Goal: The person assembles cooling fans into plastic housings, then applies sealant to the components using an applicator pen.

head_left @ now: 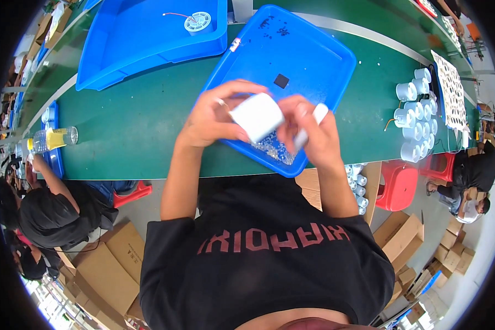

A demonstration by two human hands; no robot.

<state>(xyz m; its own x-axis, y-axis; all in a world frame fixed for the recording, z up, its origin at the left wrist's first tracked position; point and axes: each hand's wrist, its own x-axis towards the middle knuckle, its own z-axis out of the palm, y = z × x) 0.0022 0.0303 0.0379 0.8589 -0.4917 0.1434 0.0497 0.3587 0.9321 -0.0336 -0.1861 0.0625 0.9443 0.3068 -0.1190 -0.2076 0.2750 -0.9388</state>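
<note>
Apparently, the step in hand is work on a smooth white plastic cylinder, held above the near part of a shallow blue plastic tray. The left hand grasps it, thumb along the near side and fingers over the far side, with the cylinder tilted. The right hand pinches a slim white bar-shaped piece, its fingertips close beside the cylinder; blur hides whether they touch it. The next move seems to call for a steady left grip and careful alignment from the right. Both forearms reach forward over the table edge, hands angled toward each other.
</note>
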